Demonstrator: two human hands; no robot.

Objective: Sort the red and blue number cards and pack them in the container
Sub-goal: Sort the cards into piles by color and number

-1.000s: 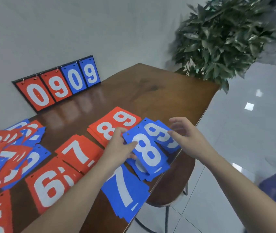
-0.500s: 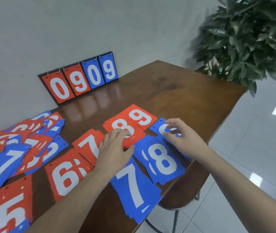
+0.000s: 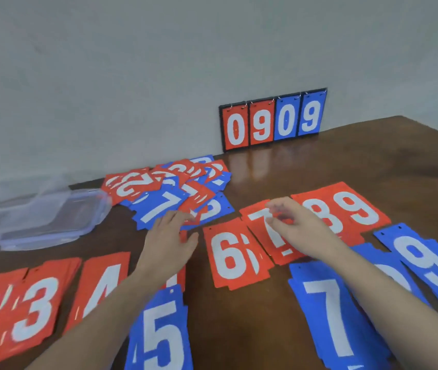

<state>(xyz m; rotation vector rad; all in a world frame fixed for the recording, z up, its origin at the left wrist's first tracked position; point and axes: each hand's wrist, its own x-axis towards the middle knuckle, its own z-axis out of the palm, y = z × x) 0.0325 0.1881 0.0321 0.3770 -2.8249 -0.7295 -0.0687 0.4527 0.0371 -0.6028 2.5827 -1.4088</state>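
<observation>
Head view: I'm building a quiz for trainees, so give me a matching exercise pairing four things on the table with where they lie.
Things:
1. scoreboard
2. container
3. mixed pile
4. blue 5

Places:
A. far left of the table, by the wall
B. near edge, under the left forearm
C. upright against the wall
D. just beyond the left hand

Pairs: 1-C, 2-A, 3-D, 4-B
</observation>
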